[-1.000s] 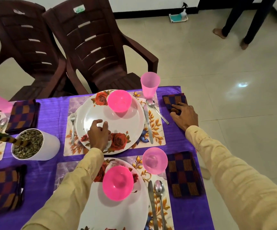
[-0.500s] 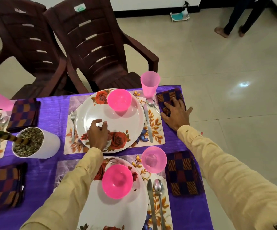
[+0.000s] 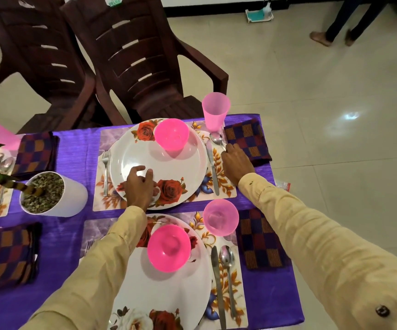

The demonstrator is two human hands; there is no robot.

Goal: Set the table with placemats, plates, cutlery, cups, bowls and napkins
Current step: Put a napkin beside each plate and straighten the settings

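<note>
checked napkin lies just beyond the right hand, fingertips touching it.

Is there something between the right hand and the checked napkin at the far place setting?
Nothing visible does. The right hand is at the near left edge of the checked napkin, seemingly touching it. The spoon lies just left of the hand, not between them.

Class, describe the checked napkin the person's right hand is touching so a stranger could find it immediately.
Start at the purple tablecloth and go to its far right corner, by the upright pink plastic cup. The dark checked cloth napkin lies there under the right hand, skewed, unlike the other napkins.
</note>
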